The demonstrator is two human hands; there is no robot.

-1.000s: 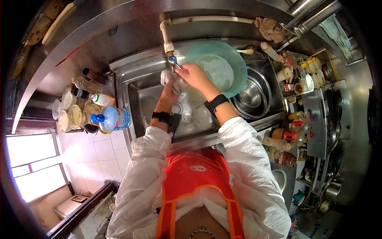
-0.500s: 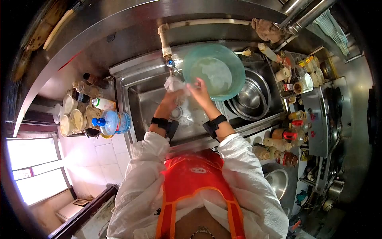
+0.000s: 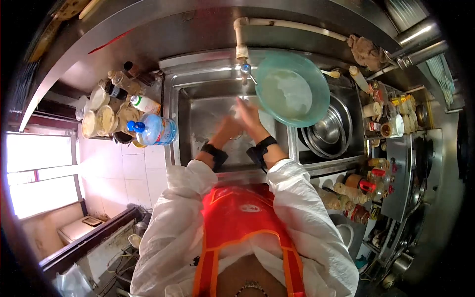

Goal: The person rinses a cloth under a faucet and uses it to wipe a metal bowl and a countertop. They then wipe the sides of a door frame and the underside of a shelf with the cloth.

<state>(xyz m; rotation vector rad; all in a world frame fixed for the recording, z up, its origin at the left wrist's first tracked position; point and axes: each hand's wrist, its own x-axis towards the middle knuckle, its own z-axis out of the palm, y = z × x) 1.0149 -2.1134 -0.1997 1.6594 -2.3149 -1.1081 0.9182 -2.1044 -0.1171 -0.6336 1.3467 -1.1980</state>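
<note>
Both bare hands are close together over the steel sink (image 3: pixel 198 106), below and in front of the tap (image 3: pixel 246 68). My left hand (image 3: pixel 226 129) is smeared by motion, its fingers not clear. Beside it, my right hand (image 3: pixel 251 118) has its fingers stretched forward, with nothing visible in it. No water stream can be made out under the tap. A green translucent basin (image 3: pixel 319 99) with cloudy liquid rests at the sink's right, partly over the nested steel bowls (image 3: pixel 327 129).
Left of the sink stand a large blue-capped bottle (image 3: pixel 159 130) and several jars and bottles. On the right are seasoning bottles (image 3: pixel 354 192) and a stove side (image 3: pixel 398 173). A brown cloth (image 3: pixel 365 51) hangs by the wall pipe (image 3: pixel 297 27).
The view has shifted, so the sink and basin appear farther right. My hands have moved back from the tap, and the whitish thing or water beneath it is no longer visible.
</note>
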